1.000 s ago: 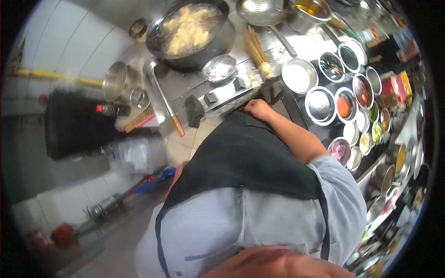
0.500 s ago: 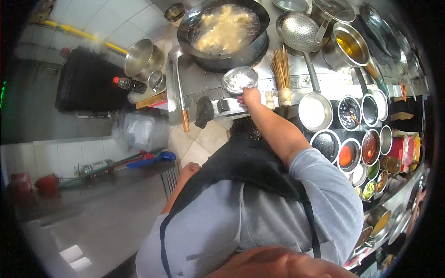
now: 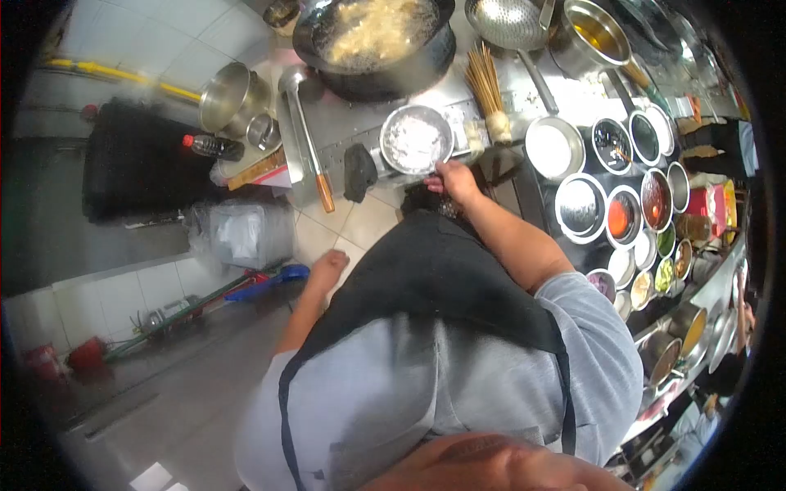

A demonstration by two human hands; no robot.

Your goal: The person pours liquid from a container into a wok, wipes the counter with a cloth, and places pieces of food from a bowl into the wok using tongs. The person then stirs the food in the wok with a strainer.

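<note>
My right hand grips the near rim of a small metal bowl, fingers closed on its edge. White powder lies inside the bowl, which is held almost level by the front edge of the stove counter. Beyond it is a large black wok with pale food frying in bubbling oil. My left hand hangs low by my side, its fingers curled in, with nothing visible in them. A black cloth hangs on the counter edge just left of the bowl.
A wooden-handled ladle lies left of the wok. At right are a bamboo brush, a perforated skimmer, a pot of oil and several sauce containers. A dark bottle stands at left.
My right hand has drawn the bowl of powder toward me, away from the wok, and its inside faces me more. The whole view has shifted; my left hand shows more fully.
</note>
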